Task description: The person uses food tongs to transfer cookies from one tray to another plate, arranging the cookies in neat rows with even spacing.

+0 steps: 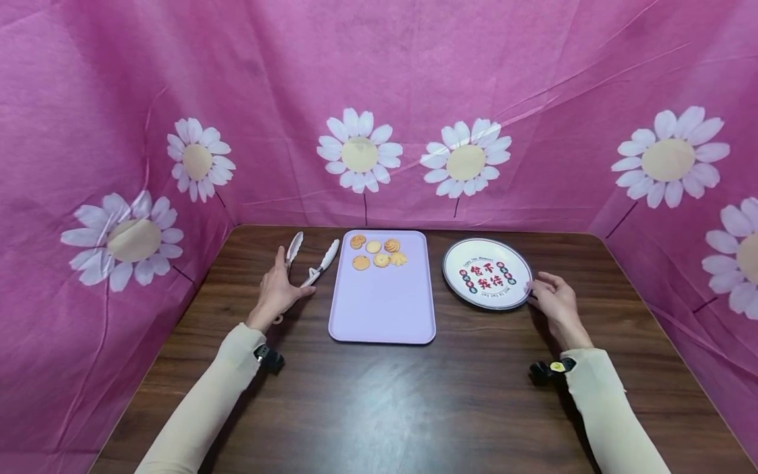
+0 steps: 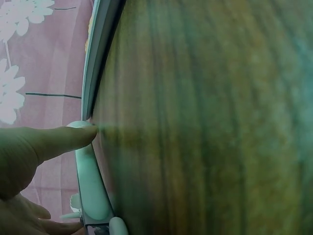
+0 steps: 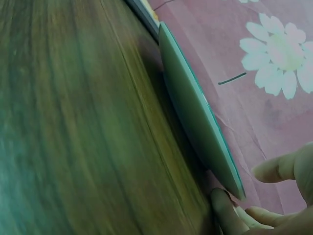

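In the head view, my left hand (image 1: 277, 289) is spread over a pair of tongs (image 1: 328, 260) with white tips. The tongs lie spread in a V left of a lilac tray (image 1: 379, 313). In the left wrist view, my extended thumb crosses in front of one arm of the tongs (image 2: 93, 183); the fingers are partly hidden. My right hand (image 1: 556, 306) is at the right edge of a round white plate (image 1: 458, 257) with printed characters. In the right wrist view, fingertips are beside the plate's lower rim (image 3: 195, 112), and the thumb is apart from it.
Several cookies (image 1: 381, 260) lie on the far part of the tray, which stands between the tongs and the plate. Beneath everything is a dark wooden table (image 1: 379, 408). A pink cloth (image 1: 403, 72) with daisies hangs behind and along both sides.
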Available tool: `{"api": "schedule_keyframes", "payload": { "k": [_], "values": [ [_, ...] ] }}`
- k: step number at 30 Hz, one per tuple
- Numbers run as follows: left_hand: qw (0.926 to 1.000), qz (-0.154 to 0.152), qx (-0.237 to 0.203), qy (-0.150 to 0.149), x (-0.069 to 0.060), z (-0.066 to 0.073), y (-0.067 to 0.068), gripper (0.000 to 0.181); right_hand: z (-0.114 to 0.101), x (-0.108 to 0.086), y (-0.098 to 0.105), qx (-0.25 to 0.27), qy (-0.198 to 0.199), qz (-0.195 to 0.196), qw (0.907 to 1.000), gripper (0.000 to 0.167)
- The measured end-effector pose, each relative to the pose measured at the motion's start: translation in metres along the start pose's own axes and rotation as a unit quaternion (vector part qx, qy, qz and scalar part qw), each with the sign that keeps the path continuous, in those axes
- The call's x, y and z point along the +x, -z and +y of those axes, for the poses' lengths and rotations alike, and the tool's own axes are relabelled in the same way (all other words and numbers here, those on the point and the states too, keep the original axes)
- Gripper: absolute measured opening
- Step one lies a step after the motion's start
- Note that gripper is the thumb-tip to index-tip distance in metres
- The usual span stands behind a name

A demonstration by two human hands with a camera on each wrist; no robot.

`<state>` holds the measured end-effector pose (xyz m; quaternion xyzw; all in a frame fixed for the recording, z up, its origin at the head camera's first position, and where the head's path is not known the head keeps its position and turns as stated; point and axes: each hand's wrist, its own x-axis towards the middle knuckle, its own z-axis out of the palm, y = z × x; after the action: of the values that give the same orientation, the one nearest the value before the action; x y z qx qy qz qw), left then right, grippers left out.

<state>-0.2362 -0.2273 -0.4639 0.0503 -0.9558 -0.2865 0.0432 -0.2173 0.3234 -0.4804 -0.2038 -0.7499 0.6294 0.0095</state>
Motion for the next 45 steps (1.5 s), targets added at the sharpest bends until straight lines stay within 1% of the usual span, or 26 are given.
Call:
{"api": "schedule_keyframes", "payload": {
  "k": [3,9,13,16,21,25,28,32,35,38,41,45],
  "values": [
    [1.0000,-0.004,0.000,0.002,0.0000,-0.0004,-0.0007,0.125,0.0011,0.0005,-0.0029,-0.009,-0.002,-0.001,1.0000,0.068],
    [1.0000,-0.001,-0.004,0.005,0.0004,-0.0028,-0.0014,0.118,0.0024,-0.0002,-0.0067,-0.032,0.007,0.003,0.9995,0.067],
    [1.0000,0.000,0.001,-0.001,0.0012,-0.0042,-0.0021,0.113,0.0034,-0.0008,-0.0057,-0.037,0.009,0.003,0.9993,0.066],
    [1.0000,0.005,0.000,-0.006,0.0008,-0.0051,-0.0023,0.107,0.0040,-0.0011,-0.0046,-0.043,0.011,0.000,0.9990,0.066],
    [0.9998,0.017,-0.007,-0.003,0.0002,-0.0075,-0.0030,0.098,0.0057,-0.0007,-0.0043,-0.048,0.010,-0.006,0.9988,0.066],
    [0.9997,0.024,-0.009,-0.002,0.0003,-0.0087,-0.0032,0.092,0.0062,0.0000,-0.0037,-0.042,0.011,-0.009,0.9990,0.066],
    [0.9994,0.032,-0.012,-0.006,0.0004,-0.0087,-0.0029,0.089,0.0059,-0.0002,-0.0032,-0.034,0.014,-0.011,0.9993,0.066],
    [0.9987,0.043,-0.022,-0.012,-0.0003,-0.0065,-0.0008,0.087,0.0054,-0.0002,-0.0023,-0.019,0.019,-0.013,0.9996,0.066],
    [0.9984,0.045,-0.032,-0.014,-0.0010,-0.0050,0.0013,0.088,0.0056,-0.0002,-0.0024,-0.011,0.021,-0.014,0.9996,0.067],
    [0.9979,0.045,-0.042,-0.021,-0.0011,-0.0051,0.0023,0.091,0.0063,0.0000,-0.0031,-0.013,0.016,-0.013,0.9997,0.066],
    [0.9970,0.049,-0.049,-0.034,-0.0010,-0.0057,0.0024,0.094,0.0068,0.0001,-0.0033,-0.024,0.011,-0.011,0.9996,0.066],
    [0.9956,0.053,-0.055,-0.054,-0.0020,-0.0047,0.0031,0.096,0.0064,0.0005,-0.0031,-0.025,0.011,-0.010,0.9996,0.066]
  ]
}}
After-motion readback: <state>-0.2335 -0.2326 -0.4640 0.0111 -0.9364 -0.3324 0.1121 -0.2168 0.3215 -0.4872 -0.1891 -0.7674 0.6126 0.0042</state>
